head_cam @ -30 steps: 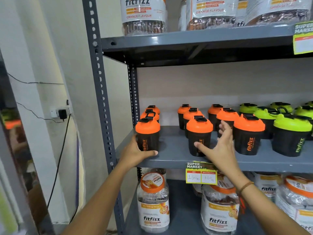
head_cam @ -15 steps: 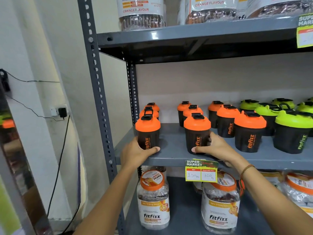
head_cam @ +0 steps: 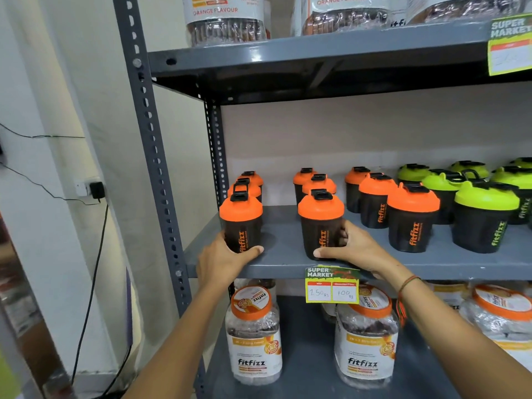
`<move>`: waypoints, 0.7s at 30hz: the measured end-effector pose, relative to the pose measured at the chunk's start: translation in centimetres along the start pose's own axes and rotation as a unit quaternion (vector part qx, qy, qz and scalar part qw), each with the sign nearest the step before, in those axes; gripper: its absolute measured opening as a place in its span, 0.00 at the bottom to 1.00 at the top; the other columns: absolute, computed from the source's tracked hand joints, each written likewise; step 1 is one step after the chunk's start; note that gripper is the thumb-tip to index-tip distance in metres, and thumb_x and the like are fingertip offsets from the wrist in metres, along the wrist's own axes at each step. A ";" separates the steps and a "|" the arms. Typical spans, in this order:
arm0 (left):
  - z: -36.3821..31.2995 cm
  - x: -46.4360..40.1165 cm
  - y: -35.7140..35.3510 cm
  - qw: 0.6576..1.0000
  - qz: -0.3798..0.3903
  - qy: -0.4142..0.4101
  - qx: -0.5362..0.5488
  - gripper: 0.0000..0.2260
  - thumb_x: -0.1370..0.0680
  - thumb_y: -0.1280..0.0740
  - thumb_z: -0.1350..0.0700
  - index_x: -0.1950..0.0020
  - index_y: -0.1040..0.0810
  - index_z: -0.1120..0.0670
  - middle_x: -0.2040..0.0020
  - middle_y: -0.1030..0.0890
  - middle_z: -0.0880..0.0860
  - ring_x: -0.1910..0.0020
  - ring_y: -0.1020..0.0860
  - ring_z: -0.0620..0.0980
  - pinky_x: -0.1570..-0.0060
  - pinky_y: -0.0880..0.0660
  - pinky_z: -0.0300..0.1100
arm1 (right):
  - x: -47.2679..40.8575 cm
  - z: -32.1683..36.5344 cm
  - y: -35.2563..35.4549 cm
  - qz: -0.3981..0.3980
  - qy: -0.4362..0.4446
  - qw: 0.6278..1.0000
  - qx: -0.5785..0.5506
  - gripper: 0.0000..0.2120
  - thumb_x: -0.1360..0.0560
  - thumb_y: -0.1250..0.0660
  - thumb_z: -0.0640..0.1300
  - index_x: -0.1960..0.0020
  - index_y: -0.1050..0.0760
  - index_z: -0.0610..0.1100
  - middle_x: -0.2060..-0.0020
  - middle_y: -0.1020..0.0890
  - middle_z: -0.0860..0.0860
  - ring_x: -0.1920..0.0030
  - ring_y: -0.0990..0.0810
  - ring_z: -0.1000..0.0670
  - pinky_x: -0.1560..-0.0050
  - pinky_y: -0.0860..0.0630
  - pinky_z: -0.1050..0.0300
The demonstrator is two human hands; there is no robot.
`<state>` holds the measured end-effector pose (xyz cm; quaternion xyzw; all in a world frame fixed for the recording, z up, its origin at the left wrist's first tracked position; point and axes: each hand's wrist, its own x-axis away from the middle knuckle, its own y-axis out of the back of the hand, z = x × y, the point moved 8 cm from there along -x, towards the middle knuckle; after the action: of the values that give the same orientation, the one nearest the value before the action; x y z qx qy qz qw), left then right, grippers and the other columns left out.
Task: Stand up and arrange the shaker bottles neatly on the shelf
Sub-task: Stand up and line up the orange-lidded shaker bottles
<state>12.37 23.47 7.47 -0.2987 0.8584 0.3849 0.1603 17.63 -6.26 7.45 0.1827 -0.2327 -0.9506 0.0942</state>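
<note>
Black shaker bottles with orange lids stand upright in rows on the grey middle shelf [head_cam: 288, 240]. My left hand [head_cam: 224, 256] wraps the base of the front left orange-lidded shaker [head_cam: 241, 223]. My right hand [head_cam: 349, 246] grips the base of the front shaker of the second row [head_cam: 320, 223]. Both bottles stand near the shelf's front edge. More orange-lidded shakers [head_cam: 411, 217] stand to the right, then green-lidded shakers [head_cam: 483, 217] at the far right.
A yellow price tag [head_cam: 332, 286] hangs from the shelf edge. Large fitfizz jars [head_cam: 254, 335] fill the shelf below, and more jars [head_cam: 227, 18] sit on the upper shelf. The perforated steel upright [head_cam: 152, 156] stands at left; a wall plug and cable [head_cam: 96, 190] lie beyond it.
My right hand came down from open in the air and closed around the second-row front shaker. My left hand stayed on the left front shaker. The view moved closer and lower.
</note>
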 end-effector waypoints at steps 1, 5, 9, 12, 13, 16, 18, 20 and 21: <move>0.0 0.0 0.0 1.000 -0.001 -0.001 0.001 0.33 0.39 0.28 0.30 0.42 0.26 0.48 0.47 0.17 0.50 0.49 0.20 0.53 0.54 0.23 0.48 | 0.0 0.1 0.0 -0.002 0.002 1.000 0.002 0.33 0.44 0.18 0.61 0.44 0.29 0.61 0.48 0.19 0.64 0.48 0.19 0.63 0.53 0.25 0.67; 0.0 0.0 0.0 1.000 0.003 0.001 0.001 0.33 0.39 0.28 0.31 0.42 0.26 0.48 0.47 0.17 0.51 0.49 0.20 0.54 0.53 0.22 0.50 | 0.1 0.3 0.0 -0.004 0.008 1.000 0.006 0.33 0.44 0.18 0.61 0.44 0.30 0.62 0.48 0.21 0.65 0.48 0.20 0.64 0.54 0.26 0.69; 0.0 0.1 -0.2 1.000 0.012 -0.006 0.012 0.34 0.39 0.27 0.31 0.40 0.27 0.49 0.45 0.18 0.51 0.47 0.20 0.54 0.51 0.21 0.52 | 0.1 0.2 0.0 -0.003 0.007 1.000 0.005 0.33 0.45 0.19 0.63 0.45 0.31 0.64 0.49 0.21 0.67 0.49 0.21 0.66 0.56 0.27 0.70; -0.1 0.3 -0.2 0.999 0.019 -0.015 0.029 0.38 0.40 0.27 0.31 0.36 0.29 0.49 0.42 0.19 0.51 0.45 0.21 0.54 0.48 0.22 0.52 | 0.1 0.2 0.0 0.000 0.007 1.000 0.021 0.39 0.46 0.19 0.66 0.41 0.35 0.64 0.51 0.24 0.68 0.50 0.23 0.67 0.56 0.28 0.71; -0.1 0.5 -0.2 0.999 0.022 -0.015 0.039 0.40 0.41 0.27 0.30 0.35 0.31 0.49 0.40 0.20 0.51 0.44 0.21 0.54 0.47 0.22 0.52 | 0.2 0.2 0.0 0.000 0.009 1.000 0.028 0.42 0.47 0.20 0.68 0.39 0.36 0.63 0.51 0.24 0.68 0.50 0.23 0.67 0.55 0.28 0.70; 0.4 1.4 0.3 0.995 -0.006 0.010 0.101 0.47 0.41 0.26 0.30 0.28 0.38 0.47 0.32 0.26 0.52 0.36 0.26 0.55 0.41 0.25 0.57 | 0.3 0.4 0.2 -0.002 0.023 0.999 0.030 0.47 0.47 0.20 0.70 0.35 0.40 0.64 0.49 0.25 0.70 0.50 0.25 0.69 0.54 0.30 0.72; 0.7 3.1 1.6 0.982 -0.106 0.026 0.156 0.43 0.38 0.26 0.33 0.29 0.40 0.45 0.30 0.30 0.51 0.34 0.29 0.53 0.39 0.27 0.58 | 0.5 0.4 0.5 -0.006 0.035 0.999 0.005 0.50 0.48 0.20 0.69 0.33 0.43 0.69 0.47 0.28 0.74 0.48 0.27 0.72 0.50 0.30 0.71; 0.1 6.0 3.0 0.955 -0.232 -0.002 0.187 0.31 0.31 0.29 0.38 0.33 0.36 0.45 0.36 0.30 0.46 0.37 0.30 0.47 0.42 0.26 0.57 | 0.6 0.1 0.9 -0.005 0.036 0.999 -0.020 0.55 0.49 0.20 0.69 0.28 0.44 0.67 0.45 0.30 0.74 0.45 0.28 0.70 0.43 0.30 0.65; -0.7 7.4 3.2 0.944 -0.271 -0.030 0.186 0.24 0.28 0.31 0.41 0.36 0.35 0.45 0.40 0.31 0.43 0.40 0.31 0.45 0.43 0.26 0.55 | 0.6 -0.2 1.0 0.001 0.031 0.999 -0.037 0.58 0.49 0.19 0.69 0.26 0.44 0.64 0.43 0.30 0.72 0.42 0.27 0.67 0.40 0.30 0.61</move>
<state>4.62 21.71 5.99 -0.4734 0.7961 0.1693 0.3370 17.28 -7.36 7.59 0.2083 -0.1945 -0.9523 0.1090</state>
